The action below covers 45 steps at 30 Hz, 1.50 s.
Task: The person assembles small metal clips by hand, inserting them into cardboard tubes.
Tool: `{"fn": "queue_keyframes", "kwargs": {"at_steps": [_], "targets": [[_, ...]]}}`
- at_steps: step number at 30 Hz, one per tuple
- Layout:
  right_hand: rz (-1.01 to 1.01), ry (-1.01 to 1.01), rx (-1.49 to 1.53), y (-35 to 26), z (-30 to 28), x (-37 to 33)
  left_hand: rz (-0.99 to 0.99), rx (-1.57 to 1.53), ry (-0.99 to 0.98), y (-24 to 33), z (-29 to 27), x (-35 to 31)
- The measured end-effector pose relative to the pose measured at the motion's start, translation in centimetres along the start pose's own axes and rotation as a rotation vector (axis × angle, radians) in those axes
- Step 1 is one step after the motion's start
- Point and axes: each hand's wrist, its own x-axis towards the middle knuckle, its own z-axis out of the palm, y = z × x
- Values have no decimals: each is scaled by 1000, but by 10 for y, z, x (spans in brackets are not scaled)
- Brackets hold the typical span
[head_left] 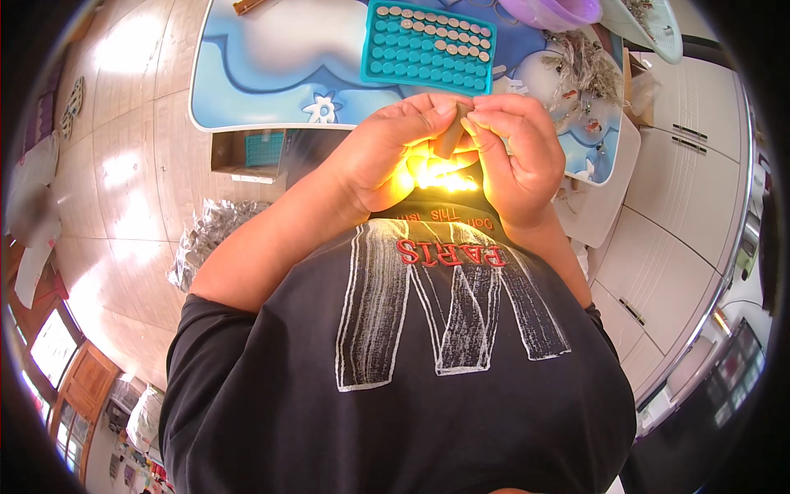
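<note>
Item 1. Left hand (387,152): raised close before the chest, fingers curled inward, thumb and fingertips closing on the small brown stick-like piece (450,138) from the left. The curl suggests it serves to steady the piece rather than to carry it.

Item 2. Right hand (514,156): meets the left from the other side, fingers bent, fingertips pinching the same brown piece near its upper end. Both hands touch at the fingertips, so the piece sits between them, tilted, its lower end hidden in the cupped palms.

Item 3. Warm yellow glow (436,174) under the two hands (its source cannot be told; it may be light passing between the palms). It blurs the lower fingers.

Item 4. Teal tray (428,45) with rows of round cells, on the blue-and-white table (271,74), beyond the hands and well apart from them. Its top rows hold small pale round pieces; the lower cells look empty.

Item 5. Heap of silvery-green sprigs or wire decorations (580,70) at the right end of the table, near a purple bowl (551,10) at the upper edge.

Item 6. Crumpled clear plastic bag (210,235) of greyish pieces on the wooden floor (123,165), to the left, below the table edge.

Item 7. White cabinets (683,189) along the right.

Obstruction: the dark printed shirt (395,362) fills the lower view; nothing lies between hands and tray.
</note>
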Motion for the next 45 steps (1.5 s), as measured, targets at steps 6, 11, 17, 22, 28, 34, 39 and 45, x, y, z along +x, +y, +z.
{"fn": "queue_keyframes", "kwargs": {"at_steps": [6,11,17,22,28,34,39,45], "targets": [[48,20,47,-1,-1,1,10,10,-71,-1,-7,2],[13,32,31,-3,-1,2,7,66,34,-1,1,0],[-7,41,8,2,3,0,19,64,10,-2,1,1],[23,37,55,4,7,0,19,109,99,0,3,0],[60,-76,69,7,3,-2,42,93,17,7,-2,-2],[544,-179,755,-3,-4,1,-79,120,50,13,6,-6],[655,-62,847,3,-17,-5,-147,283,57,28,14,-13],[615,266,948,51,-128,-34,1030,1710,603,99,-13,7]]}}
